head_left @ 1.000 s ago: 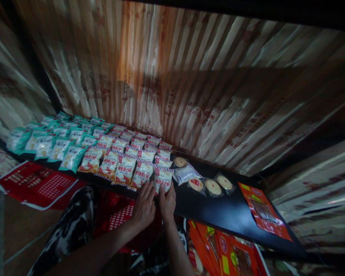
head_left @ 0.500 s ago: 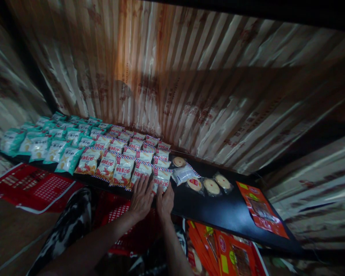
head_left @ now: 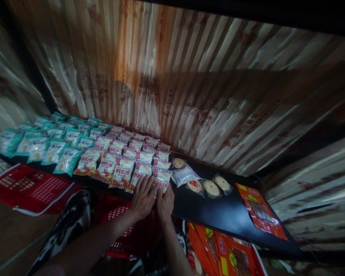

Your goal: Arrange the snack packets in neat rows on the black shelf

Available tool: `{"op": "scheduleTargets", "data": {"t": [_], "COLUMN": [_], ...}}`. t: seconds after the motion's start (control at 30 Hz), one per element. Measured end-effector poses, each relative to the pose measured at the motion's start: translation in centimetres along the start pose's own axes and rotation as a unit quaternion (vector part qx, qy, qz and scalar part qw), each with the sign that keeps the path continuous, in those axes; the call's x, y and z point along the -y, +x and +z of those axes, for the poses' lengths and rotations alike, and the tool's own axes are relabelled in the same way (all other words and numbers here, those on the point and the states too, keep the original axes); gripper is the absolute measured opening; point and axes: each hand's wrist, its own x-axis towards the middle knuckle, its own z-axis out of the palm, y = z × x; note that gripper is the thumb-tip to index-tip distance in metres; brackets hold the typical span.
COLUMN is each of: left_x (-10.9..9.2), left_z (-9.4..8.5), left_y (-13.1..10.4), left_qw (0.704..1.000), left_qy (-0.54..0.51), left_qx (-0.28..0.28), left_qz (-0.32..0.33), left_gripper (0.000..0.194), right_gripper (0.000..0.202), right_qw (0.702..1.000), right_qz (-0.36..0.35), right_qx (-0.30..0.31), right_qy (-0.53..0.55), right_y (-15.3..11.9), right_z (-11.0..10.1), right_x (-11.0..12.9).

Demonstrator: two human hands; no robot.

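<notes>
Below the wearer's gaze, two bare hands reach to the front edge of a long black shelf (head_left: 207,211) filled with small snack packets. The left hand (head_left: 144,197) lies over the lower parts of the two rightmost packets in the front row, palm down, its fingers extended and slightly apart; its grip is loose, closed on nothing. The right hand (head_left: 165,201) is just beside it, thumb and fingers at the bottom of the end packet (head_left: 162,178), the last one at the right of that row. Whether its grip pinches this packet or only touches it, I cannot tell.

The end packet belongs to a block of white packets (head_left: 122,171) with red lettering and striped top edges, leaning in rows along the middle of the shelf. To their left, teal packets (head_left: 67,159) fill the shelf's left end, also in rows. Just right of the block, a pale packet (head_left: 184,175) lies flat, with one round, clear-wrapped pastry (head_left: 178,163) behind it and three more pastries (head_left: 212,188) to its right. Well apart from them, near the right end, lies a flat orange packet (head_left: 260,211).

Lower down, a box (head_left: 260,260) with a white rim holds more orange packets (head_left: 227,255). Red perforated containers (head_left: 36,188) sit below the shelf's front edge, beside a knee in black-and-white patterned cloth (head_left: 71,226). Behind everything hangs a pleated, brown-and-cream striped sheet (head_left: 172,76).
</notes>
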Motion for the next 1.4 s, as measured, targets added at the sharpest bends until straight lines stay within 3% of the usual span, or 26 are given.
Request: {"op": "scheduleTargets", "data": {"t": [0.3, 0.47, 0.63, 0.83, 1.4], "left_x": [0.4, 0.5, 0.6, 0.6, 0.5], "left_z": [0.2, 0.2, 0.3, 0.6, 1.1], "left_y": [0.2, 0.2, 0.4, 0.5, 0.5], "left_qw": [1.000, 0.999, 0.995, 0.994, 0.992], "left_qy": [0.016, 0.029, 0.057, 0.069, 0.074], "left_qx": [0.005, -0.023, -0.064, -0.067, -0.089], "left_qz": [0.018, 0.035, 0.052, 0.055, 0.043], "left_gripper": [0.056, 0.053, 0.048, 0.049, 0.053], "right_gripper": [0.073, 0.071, 0.068, 0.064, 0.070], "right_qw": [0.996, 0.993, 0.998, 0.999, 0.999], "right_qz": [0.055, 0.051, 0.019, -0.008, 0.022], "right_qx": [0.040, 0.067, 0.043, 0.029, 0.030], "right_qy": [0.060, 0.078, 0.032, 0.012, -0.018], "right_y": [1.2, 2.0, 1.9, 2.2, 2.2], "right_z": [-1.0, -1.0, -0.3, 0.0, 0.3], "right_x": [-0.4, 0.1, 0.2, -0.2, 0.4]}}
